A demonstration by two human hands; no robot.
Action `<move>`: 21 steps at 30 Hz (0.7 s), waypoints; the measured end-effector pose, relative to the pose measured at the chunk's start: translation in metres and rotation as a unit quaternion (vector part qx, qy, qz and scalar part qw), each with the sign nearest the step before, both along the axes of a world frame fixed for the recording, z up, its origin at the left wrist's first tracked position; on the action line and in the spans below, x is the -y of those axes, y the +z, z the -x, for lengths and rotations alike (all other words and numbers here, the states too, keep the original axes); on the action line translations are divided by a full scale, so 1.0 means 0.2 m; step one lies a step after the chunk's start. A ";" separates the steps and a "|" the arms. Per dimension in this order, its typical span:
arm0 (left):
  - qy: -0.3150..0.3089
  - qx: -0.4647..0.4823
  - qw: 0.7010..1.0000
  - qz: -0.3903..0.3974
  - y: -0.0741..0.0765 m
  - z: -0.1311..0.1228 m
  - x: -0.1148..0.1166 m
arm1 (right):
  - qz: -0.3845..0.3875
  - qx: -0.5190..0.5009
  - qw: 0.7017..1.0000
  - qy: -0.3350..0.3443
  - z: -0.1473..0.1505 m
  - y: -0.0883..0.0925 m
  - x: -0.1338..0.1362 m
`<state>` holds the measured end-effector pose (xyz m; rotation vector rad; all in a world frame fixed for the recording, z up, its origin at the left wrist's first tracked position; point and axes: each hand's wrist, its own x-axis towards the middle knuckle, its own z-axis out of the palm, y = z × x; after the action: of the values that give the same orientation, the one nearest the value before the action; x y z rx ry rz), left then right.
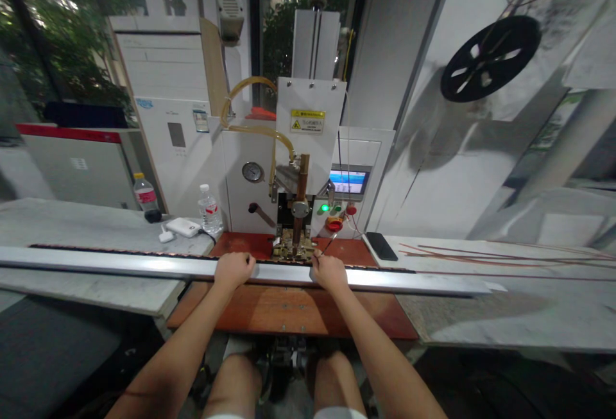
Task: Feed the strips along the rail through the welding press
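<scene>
A long silver metal bar [158, 267] lies across the worktop in front of me. Along its back edge runs a thin dark strip [120, 251] with coppery edges. My left hand [235, 269] is closed over the strip and bar, left of the press machine [310, 136]. My right hand [330, 271] is closed at the strip on the other side; a thin dark pointed tool [330, 244] sticks up from its fingers. Between my hands, the machine's copper electrode rod [299, 213] stands over a brass-coloured fixture [292, 246]. Both palms and the gripped parts are hidden.
On the left worktop stand a cola bottle [147, 199] and a water bottle [209, 209], with a white power bank [183, 227]. A phone [382, 246] and several thin copper strips [462, 253] lie on the right. A control screen [349, 180] is lit beside the electrode.
</scene>
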<state>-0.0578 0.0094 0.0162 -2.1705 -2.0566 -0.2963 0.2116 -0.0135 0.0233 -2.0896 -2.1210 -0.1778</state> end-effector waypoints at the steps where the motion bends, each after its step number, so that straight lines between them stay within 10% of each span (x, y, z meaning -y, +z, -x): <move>1: 0.001 0.002 1.000 0.002 0.00 0.00 0.00 | 0.000 0.001 1.000 0.000 0.00 0.00 0.00; 21: -0.009 0.006 1.000 -0.004 -0.01 -0.02 0.00 | -0.010 0.007 1.000 -0.002 -0.03 -0.02 -0.01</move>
<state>-0.0528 0.0104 0.0151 -2.1890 -2.0387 -0.3196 0.2183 -0.0107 0.0197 -2.0871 -2.1131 -0.2137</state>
